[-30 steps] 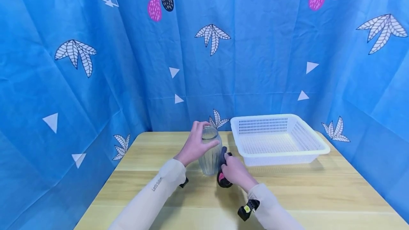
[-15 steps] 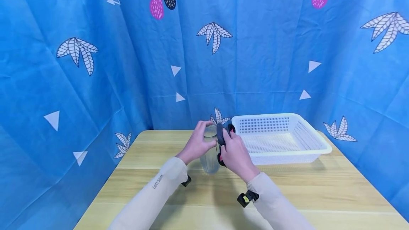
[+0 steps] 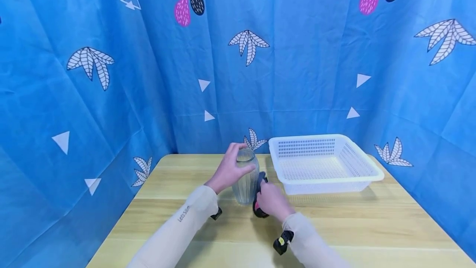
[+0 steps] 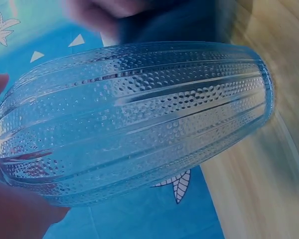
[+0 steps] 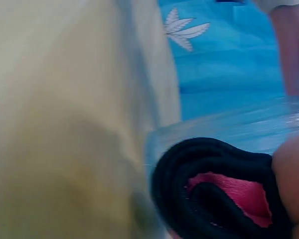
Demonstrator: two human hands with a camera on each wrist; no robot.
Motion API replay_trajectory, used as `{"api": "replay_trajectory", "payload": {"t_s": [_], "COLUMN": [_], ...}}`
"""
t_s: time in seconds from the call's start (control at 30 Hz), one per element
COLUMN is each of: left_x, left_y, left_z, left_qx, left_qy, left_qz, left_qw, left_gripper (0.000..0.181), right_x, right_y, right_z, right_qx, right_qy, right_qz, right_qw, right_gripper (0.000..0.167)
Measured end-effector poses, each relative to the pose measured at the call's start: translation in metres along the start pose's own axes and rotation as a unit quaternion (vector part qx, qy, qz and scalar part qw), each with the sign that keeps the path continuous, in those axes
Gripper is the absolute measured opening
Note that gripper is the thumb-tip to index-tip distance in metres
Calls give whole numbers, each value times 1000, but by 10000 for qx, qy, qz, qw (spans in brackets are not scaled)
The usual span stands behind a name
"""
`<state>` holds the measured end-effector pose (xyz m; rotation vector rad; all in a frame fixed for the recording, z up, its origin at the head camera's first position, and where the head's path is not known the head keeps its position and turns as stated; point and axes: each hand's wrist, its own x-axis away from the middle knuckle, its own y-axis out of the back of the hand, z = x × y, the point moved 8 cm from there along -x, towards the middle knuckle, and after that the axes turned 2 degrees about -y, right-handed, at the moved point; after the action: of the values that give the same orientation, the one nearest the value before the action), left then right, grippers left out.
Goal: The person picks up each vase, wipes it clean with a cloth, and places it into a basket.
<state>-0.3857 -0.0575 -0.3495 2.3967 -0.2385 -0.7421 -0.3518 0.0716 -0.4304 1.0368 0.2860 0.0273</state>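
A clear ribbed glass vase (image 3: 243, 185) stands upright on the table, its dimpled side filling the left wrist view (image 4: 139, 124). My left hand (image 3: 229, 169) grips it near the rim, thumb on the near side and fingers on the far side. My right hand (image 3: 273, 199) holds a folded dark cloth (image 3: 261, 210) with a pink inner side against the vase's right side. In the right wrist view the rolled cloth (image 5: 214, 154) shows its pink inside, in front of the glass.
A white perforated plastic basket (image 3: 331, 180) stands at the back right of the wooden table (image 3: 353, 226). Blue patterned curtain (image 3: 308, 73) hangs behind the table and at both sides.
My right hand with the cloth rose to the vase's rim half a second ago and is now low on its right side again. My left hand has kept its hold.
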Motion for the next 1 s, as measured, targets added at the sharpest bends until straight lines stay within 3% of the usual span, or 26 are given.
{"api": "replay_trajectory", "payload": {"t_s": [0.13, 0.37, 0.47, 0.63, 0.77, 0.87, 1.0], "left_x": [2, 5, 5, 3, 2, 3, 2], "left_y": [-2, 0, 3, 6, 4, 2, 1], "left_z": [3, 3, 0, -6, -9, -9, -8], "left_qx": [-88, -278, -409, -563, -341, -159, -90], "left_qy": [122, 308, 297, 121, 79, 102, 70], "left_qz": [-63, -240, -302, -241, -63, 25, 69], "left_qw": [9999, 9989, 9983, 9981, 9994, 9998, 9999], "left_gripper": [74, 78, 74, 72, 73, 72, 71], "right_x": [4, 12, 16, 20, 17, 11, 1], "right_y": [-14, 2, 21, 62, 86, 90, 80], "right_z": [-6, -8, 1, 25, 38, 43, 39], "right_qx": [-67, -761, -848, -487, -317, -220, 14], "right_qy": [70, -402, -310, 134, 366, 410, 320], "right_qz": [287, 424, 131, -675, -1234, -1332, -1043], "right_qw": [9995, 9954, 9958, 9964, 9912, 9900, 9940], "right_gripper": [44, 51, 54, 53, 54, 54, 53]}}
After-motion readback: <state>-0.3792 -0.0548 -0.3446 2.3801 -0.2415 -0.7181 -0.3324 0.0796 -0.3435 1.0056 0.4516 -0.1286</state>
